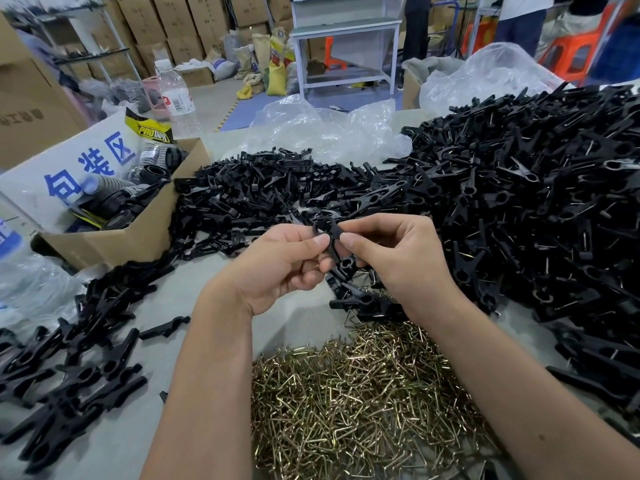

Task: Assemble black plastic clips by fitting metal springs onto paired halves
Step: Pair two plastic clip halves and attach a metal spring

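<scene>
We are pinching one black clip [331,242] between both hands, left hand [277,265] and right hand [398,258] gripping it together above the tabletop [194,292], just beyond the springs [360,403], with clip halves [256,199] heaped behind.

Black clip halves [333,244] partly hidden between fingers of left hand [277,261] and right hand [391,258]; spring presence unclear. Finished-clip heap [540,202] beyond right hand cut by frame edge.

Clip halves [242,202] black, heaped far and right. Springs [363,393] brass-gold, near. Tabletop [194,289] pale grey. Carton [138,237] brown; sign [69,168] white, lettered blue.
</scene>
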`<action>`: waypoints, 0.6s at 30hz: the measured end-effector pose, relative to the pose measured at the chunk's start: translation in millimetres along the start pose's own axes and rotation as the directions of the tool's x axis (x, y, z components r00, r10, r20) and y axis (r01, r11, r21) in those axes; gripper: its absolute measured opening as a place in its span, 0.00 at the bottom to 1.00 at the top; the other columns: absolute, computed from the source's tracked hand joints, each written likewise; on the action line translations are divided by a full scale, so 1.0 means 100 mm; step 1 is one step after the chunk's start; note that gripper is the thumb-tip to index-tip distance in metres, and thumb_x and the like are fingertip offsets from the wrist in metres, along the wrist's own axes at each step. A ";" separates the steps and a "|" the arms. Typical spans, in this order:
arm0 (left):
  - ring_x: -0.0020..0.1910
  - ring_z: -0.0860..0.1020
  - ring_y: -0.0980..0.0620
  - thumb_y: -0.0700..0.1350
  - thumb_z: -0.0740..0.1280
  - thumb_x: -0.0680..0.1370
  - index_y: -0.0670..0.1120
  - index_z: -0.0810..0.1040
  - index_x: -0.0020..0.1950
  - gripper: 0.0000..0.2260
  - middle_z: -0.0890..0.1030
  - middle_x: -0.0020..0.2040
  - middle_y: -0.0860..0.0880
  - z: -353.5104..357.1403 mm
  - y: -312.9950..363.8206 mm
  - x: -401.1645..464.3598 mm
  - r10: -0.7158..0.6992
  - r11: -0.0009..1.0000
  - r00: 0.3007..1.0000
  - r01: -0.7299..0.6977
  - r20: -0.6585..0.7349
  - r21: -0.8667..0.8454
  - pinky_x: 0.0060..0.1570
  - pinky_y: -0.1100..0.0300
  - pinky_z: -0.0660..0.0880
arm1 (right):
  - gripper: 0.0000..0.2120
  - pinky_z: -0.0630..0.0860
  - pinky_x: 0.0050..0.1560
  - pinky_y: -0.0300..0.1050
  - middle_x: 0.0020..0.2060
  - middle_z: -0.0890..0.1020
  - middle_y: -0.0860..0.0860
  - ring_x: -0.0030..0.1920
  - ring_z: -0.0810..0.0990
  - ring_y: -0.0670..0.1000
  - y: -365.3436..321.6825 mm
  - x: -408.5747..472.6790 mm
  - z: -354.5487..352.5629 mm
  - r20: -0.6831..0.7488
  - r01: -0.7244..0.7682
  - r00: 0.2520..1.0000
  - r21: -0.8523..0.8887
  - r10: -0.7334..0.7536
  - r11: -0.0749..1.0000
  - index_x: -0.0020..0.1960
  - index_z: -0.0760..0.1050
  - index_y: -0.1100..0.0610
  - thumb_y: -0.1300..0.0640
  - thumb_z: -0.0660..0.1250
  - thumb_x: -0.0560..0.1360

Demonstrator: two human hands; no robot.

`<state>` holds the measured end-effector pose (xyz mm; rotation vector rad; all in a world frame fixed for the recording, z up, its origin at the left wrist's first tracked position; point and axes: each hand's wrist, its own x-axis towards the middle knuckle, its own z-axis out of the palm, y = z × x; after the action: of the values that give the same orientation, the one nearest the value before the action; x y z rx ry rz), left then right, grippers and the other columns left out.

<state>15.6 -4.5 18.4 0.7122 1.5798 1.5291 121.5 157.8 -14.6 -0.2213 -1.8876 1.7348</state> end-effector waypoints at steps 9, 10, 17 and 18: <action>0.38 0.83 0.53 0.43 0.75 0.72 0.47 0.87 0.52 0.10 0.82 0.40 0.46 -0.08 -0.05 0.05 0.104 0.994 0.990 -0.101 -0.093 0.035 0.40 0.65 0.80 | 0.04 0.78 0.43 0.34 0.38 0.88 0.47 0.39 0.85 0.42 -0.06 0.00 -0.08 0.064 0.026 0.998 -0.064 -0.022 0.998 0.49 0.88 0.53 0.59 0.78 0.74; 0.40 0.84 0.51 0.41 0.77 0.71 0.48 0.86 0.59 0.17 0.83 0.43 0.45 -0.09 -0.06 0.06 0.137 0.990 0.985 -0.138 -0.105 -0.001 0.42 0.64 0.81 | 0.04 0.77 0.42 0.34 0.38 0.88 0.47 0.38 0.84 0.42 -0.06 0.01 -0.10 0.073 0.017 0.997 -0.070 -0.011 0.997 0.48 0.88 0.52 0.59 0.78 0.74; 0.37 0.86 0.50 0.40 0.79 0.67 0.45 0.88 0.53 0.15 0.84 0.40 0.48 -0.06 -0.09 0.08 0.256 0.967 0.957 -0.255 -0.139 0.024 0.40 0.65 0.81 | 0.04 0.79 0.42 0.40 0.40 0.87 0.56 0.39 0.84 0.49 -0.11 0.04 -0.22 0.159 -0.060 0.985 -0.020 0.062 0.998 0.45 0.86 0.55 0.59 0.80 0.73; 0.37 0.86 0.50 0.41 0.79 0.66 0.45 0.88 0.52 0.14 0.85 0.40 0.48 -0.07 -0.10 0.08 0.253 0.967 0.957 -0.254 -0.139 0.014 0.40 0.65 0.81 | 0.05 0.79 0.41 0.40 0.40 0.87 0.56 0.39 0.83 0.48 -0.12 0.04 -0.21 0.153 -0.061 0.986 -0.027 0.065 0.998 0.46 0.85 0.55 0.57 0.80 0.73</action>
<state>7.1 -2.8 7.3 0.8477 1.6363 1.8021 131.6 176.0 -1.6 -0.1611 -2.0302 1.8195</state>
